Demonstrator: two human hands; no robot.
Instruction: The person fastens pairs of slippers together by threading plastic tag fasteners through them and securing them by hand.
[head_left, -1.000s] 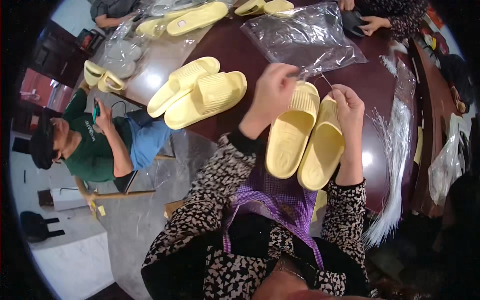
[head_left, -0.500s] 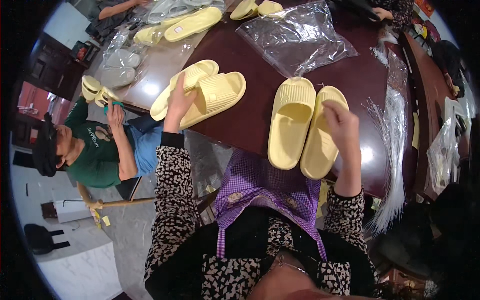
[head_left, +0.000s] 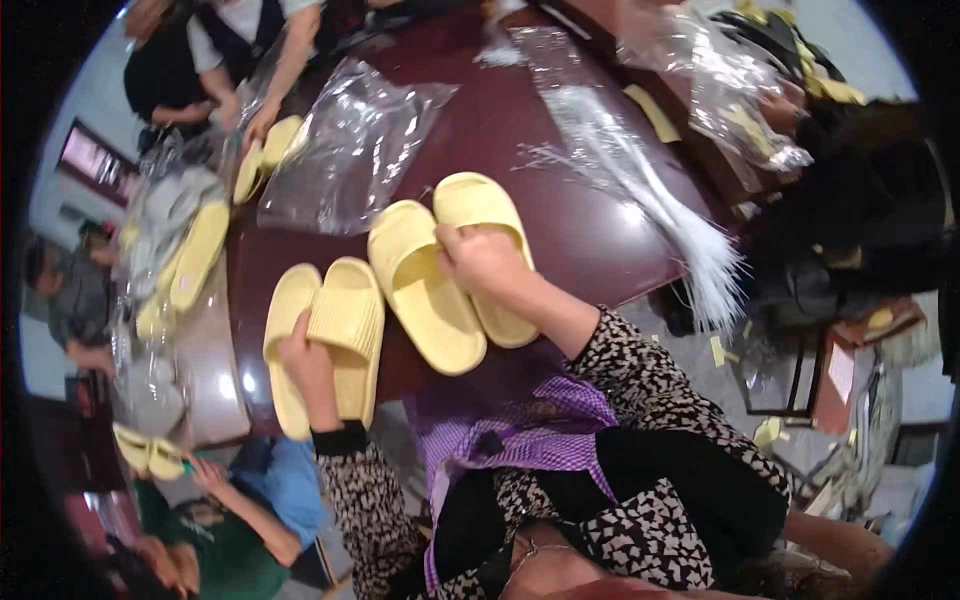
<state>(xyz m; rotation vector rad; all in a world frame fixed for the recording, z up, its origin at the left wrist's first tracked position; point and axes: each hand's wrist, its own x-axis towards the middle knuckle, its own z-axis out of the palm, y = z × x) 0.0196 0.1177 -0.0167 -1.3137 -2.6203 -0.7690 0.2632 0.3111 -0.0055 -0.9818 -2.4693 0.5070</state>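
Two pairs of pale yellow slide slippers with ribbed straps lie side by side at the table's near edge, toes pointing away from me. My left hand (head_left: 308, 368) grips the left pair, its fingers at the strap edge between the left slipper (head_left: 290, 400) and its mate (head_left: 348, 310). My right hand (head_left: 488, 262) reaches across the right-hand slipper (head_left: 478, 200) of the other pair, fingers closed at the opening under its strap. The left slipper of that pair (head_left: 435, 318) lies beside it, untouched. My right palm hides part of the footbed.
A clear plastic bag (head_left: 345, 150) lies beyond the slippers on the dark red table (head_left: 560, 240). A bundle of thin white strands (head_left: 640, 170) hangs toward the right edge. More slippers (head_left: 200, 255) and bags lie at the left. A person in green (head_left: 225, 545) sits lower left; others work around the table.
My view has swung to the right, so the slippers appear further left. My right hand has come down from above the right slipper onto it. My left hand stays at the left pair.
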